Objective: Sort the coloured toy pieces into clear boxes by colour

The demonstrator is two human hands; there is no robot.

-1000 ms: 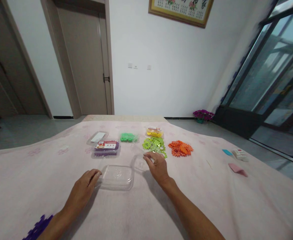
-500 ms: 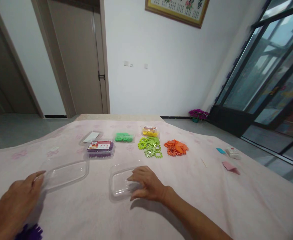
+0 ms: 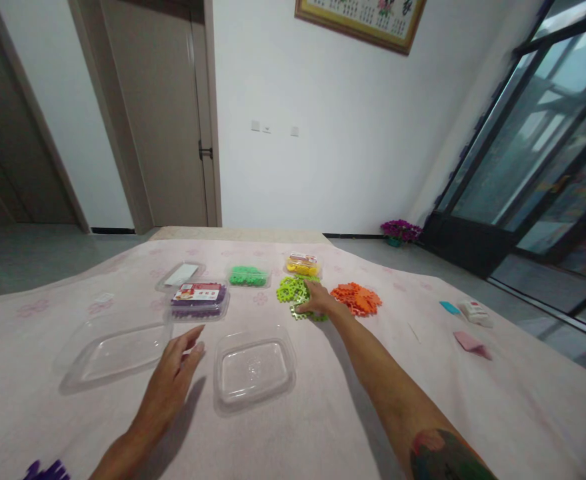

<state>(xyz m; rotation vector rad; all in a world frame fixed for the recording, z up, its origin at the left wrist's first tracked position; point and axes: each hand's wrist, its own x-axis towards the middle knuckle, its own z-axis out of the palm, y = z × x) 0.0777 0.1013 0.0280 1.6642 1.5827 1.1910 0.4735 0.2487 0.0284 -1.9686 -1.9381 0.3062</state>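
My right hand (image 3: 319,298) reaches over the pile of lime-green gear-shaped plastic pieces (image 3: 291,289). Its thumb and fingers are apart at the pile, and it covers part of the pieces. My left hand (image 3: 173,370) is over the tablecloth with thumb and fingers apart, holding nothing. It sits between two clear plastic containers: a wider one (image 3: 123,353) to its left and a smaller one (image 3: 255,370) to its right. Both show no contents. A pile of orange gear-shaped pieces (image 3: 357,299) lies just right of my right hand.
Behind stand a box of purple pieces (image 3: 197,300), a box of green pieces (image 3: 249,275), a box of yellow pieces (image 3: 303,264) and a clear lid (image 3: 180,275). Purple pieces (image 3: 47,471) lie at the front left. A pink cloth (image 3: 473,345) and white packet (image 3: 475,313) lie right.
My right hand has left the smaller container and moved forward to the lime-green pieces. My left hand has let go of the wider container and moved right.
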